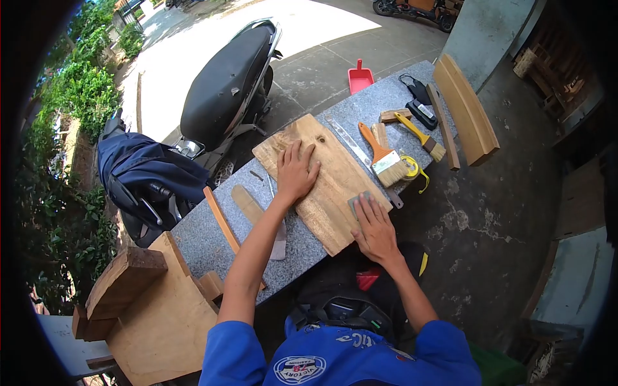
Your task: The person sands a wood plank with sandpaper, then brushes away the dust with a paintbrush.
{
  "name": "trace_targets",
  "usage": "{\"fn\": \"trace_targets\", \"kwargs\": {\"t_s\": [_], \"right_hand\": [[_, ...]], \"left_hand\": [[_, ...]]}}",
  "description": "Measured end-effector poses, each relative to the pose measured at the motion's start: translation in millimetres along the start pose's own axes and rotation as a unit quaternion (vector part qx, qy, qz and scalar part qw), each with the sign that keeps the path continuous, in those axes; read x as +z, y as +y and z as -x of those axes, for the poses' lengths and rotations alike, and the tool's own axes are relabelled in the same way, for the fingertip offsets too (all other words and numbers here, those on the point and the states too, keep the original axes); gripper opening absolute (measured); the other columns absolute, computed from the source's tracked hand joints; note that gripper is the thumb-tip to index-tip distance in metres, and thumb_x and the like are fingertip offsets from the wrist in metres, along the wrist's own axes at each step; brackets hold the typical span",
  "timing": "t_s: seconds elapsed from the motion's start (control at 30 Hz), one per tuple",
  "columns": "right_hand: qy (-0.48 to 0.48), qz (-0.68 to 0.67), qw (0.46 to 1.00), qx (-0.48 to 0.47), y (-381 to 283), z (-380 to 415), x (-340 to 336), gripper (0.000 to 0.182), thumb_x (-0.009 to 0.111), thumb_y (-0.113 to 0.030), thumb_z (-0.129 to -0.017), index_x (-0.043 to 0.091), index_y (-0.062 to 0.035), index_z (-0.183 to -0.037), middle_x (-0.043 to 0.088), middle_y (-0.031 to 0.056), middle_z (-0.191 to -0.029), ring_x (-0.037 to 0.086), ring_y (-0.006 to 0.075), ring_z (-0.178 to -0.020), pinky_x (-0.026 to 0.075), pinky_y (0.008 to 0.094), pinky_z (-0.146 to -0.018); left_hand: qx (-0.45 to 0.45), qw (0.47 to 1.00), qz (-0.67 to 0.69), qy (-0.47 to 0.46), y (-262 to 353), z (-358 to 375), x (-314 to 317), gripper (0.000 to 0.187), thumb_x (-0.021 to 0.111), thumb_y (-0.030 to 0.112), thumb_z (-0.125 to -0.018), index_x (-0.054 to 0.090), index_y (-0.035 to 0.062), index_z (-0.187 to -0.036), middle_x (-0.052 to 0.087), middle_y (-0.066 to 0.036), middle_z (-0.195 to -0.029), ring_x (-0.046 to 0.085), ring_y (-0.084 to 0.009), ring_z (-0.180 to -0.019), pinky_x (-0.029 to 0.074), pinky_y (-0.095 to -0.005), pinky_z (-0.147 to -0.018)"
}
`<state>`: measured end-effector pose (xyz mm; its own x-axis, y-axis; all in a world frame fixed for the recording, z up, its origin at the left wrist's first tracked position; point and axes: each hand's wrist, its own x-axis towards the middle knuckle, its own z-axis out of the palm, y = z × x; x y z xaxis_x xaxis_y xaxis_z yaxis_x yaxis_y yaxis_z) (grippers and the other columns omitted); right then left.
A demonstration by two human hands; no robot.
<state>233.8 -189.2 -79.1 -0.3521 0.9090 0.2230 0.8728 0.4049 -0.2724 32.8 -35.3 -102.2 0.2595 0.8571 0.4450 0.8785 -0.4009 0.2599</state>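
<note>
A wide wooden board (328, 174) with a dark knot lies on the speckled stone tabletop (299, 238). Flat on its left part rests my left hand (297, 174), fingers spread, holding nothing. Near the board's right corner, my right hand (375, 228) presses on a small grey piece of sandpaper (355, 202), mostly covered by the fingers. Along the board's far right side lies a metal ruler (351, 141). Beside it are an orange-handled brush (383, 157), a yellow tape measure (410, 168) and a yellow-handled brush (421, 136).
Left of the board lie a handsaw (254, 209) and a thin wood strip (222, 220). Wood planks (467, 112) and a black case (421, 114) occupy the right end. A motorbike (225, 83) stands behind the table; a red dustpan (360, 78) is beyond it. Larger wood pieces (161, 315) sit lower left.
</note>
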Motion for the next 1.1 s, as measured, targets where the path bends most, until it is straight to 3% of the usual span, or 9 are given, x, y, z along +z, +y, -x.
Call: {"fn": "trace_targets", "kwargs": {"t_s": [0.07, 0.2, 0.3, 0.43, 0.57, 0.7, 0.83, 0.97, 1.1], "right_hand": [[0.079, 0.022, 0.993, 0.082, -5.8, 3.9, 10.3, 0.065, 0.037, -0.049, -0.088, 0.035, -0.0017, -0.133, 0.033, 0.0121, -0.14, 0.029, 0.0274, -0.13, 0.019, 0.0391, -0.107], [-0.019, -0.084, 0.994, -0.073, -21.3, 17.9, 9.5, 0.068, 0.031, -0.051, -0.09, 0.035, 0.004, -0.131, 0.034, 0.0212, -0.137, 0.029, 0.0354, -0.129, 0.019, 0.0436, -0.107], [0.138, -0.023, 0.983, 0.121, 5.3, 4.2, 16.9, 0.073, 0.034, -0.053, -0.088, 0.034, 0.0065, -0.13, 0.034, 0.0221, -0.137, 0.03, 0.0308, -0.129, 0.02, 0.0402, -0.107], [-0.029, -0.105, 0.991, -0.082, -32.1, 28.7, 10.7, 0.073, 0.033, -0.05, -0.09, 0.03, 0.0099, -0.131, 0.029, 0.0249, -0.138, 0.024, 0.036, -0.131, 0.017, 0.0435, -0.107], [0.149, -0.033, 0.979, 0.138, -3.2, 15.9, 26.9, 0.077, 0.036, -0.055, -0.087, 0.03, 0.0069, -0.133, 0.029, 0.0226, -0.14, 0.024, 0.0316, -0.132, 0.018, 0.0412, -0.107], [0.006, -0.067, 0.997, -0.041, -29.9, 32.9, 17.8, 0.069, 0.031, -0.047, -0.091, 0.028, 0.0072, -0.133, 0.027, 0.0236, -0.14, 0.023, 0.0326, -0.132, 0.015, 0.0433, -0.108], [0.088, 0.049, 0.987, 0.124, -6.7, 9.7, 17.0, 0.065, 0.039, -0.043, -0.089, 0.032, 0.0044, -0.133, 0.029, 0.0215, -0.14, 0.025, 0.0316, -0.132, 0.016, 0.0394, -0.108], [-0.034, -0.065, 0.994, -0.08, -42.1, 21.0, 10.5, 0.058, 0.043, -0.035, -0.088, 0.035, 0.0017, -0.132, 0.03, 0.0232, -0.138, 0.027, 0.0315, -0.131, 0.017, 0.0405, -0.108], [0.039, 0.014, 0.998, 0.042, -10.6, -26.8, 13.8, 0.056, 0.045, -0.03, -0.086, 0.035, 0.0031, -0.131, 0.032, 0.0232, -0.137, 0.028, 0.0327, -0.129, 0.018, 0.0417, -0.108]], "left_hand": [[-0.001, 1.0, -0.003, 0.001, 0.2, 1.3, 2.8, 0.045, 0.048, 0.036, -0.086, 0.046, 0.0138, -0.125, 0.037, -0.015, -0.131, 0.033, -0.03, -0.124, 0.018, -0.0415, -0.104], [0.013, 1.0, -0.019, -0.004, -2.8, 2.1, 2.5, 0.046, 0.046, 0.036, -0.086, 0.045, 0.0137, -0.126, 0.037, -0.016, -0.132, 0.032, -0.0298, -0.124, 0.018, -0.0418, -0.104], [0.015, 1.0, -0.022, -0.003, -2.4, 0.3, 1.5, 0.046, 0.045, 0.036, -0.087, 0.045, 0.0132, -0.127, 0.037, -0.016, -0.132, 0.032, -0.0297, -0.124, 0.018, -0.0419, -0.104], [0.019, 1.0, -0.024, -0.003, -2.0, 1.3, 2.6, 0.046, 0.045, 0.036, -0.087, 0.045, 0.0126, -0.126, 0.037, -0.016, -0.132, 0.032, -0.0301, -0.124, 0.018, -0.042, -0.104], [0.015, 1.0, -0.019, -0.006, -1.9, 4.2, 3.2, 0.046, 0.045, 0.036, -0.087, 0.046, 0.0125, -0.126, 0.037, -0.017, -0.132, 0.032, -0.0306, -0.124, 0.018, -0.0422, -0.104], [0.022, 1.0, -0.021, -0.002, -1.7, 0.4, 3.4, 0.046, 0.045, 0.036, -0.087, 0.046, 0.0124, -0.126, 0.037, -0.017, -0.132, 0.032, -0.0305, -0.124, 0.018, -0.0423, -0.103], [0.021, 1.0, -0.022, 0.004, -2.3, 2.2, 3.6, 0.045, 0.045, 0.036, -0.087, 0.046, 0.0124, -0.126, 0.037, -0.017, -0.131, 0.032, -0.0301, -0.124, 0.018, -0.0421, -0.103], [0.023, 0.999, -0.026, 0.0, -3.3, 1.8, 4.3, 0.046, 0.046, 0.036, -0.087, 0.046, 0.0125, -0.126, 0.038, -0.017, -0.131, 0.032, -0.0299, -0.124, 0.019, -0.042, -0.103], [0.015, 1.0, -0.016, 0.004, -1.6, 3.2, 3.3, 0.045, 0.047, 0.036, -0.086, 0.047, 0.0126, -0.125, 0.038, -0.016, -0.131, 0.032, -0.0302, -0.124, 0.019, -0.0418, -0.103]]}}
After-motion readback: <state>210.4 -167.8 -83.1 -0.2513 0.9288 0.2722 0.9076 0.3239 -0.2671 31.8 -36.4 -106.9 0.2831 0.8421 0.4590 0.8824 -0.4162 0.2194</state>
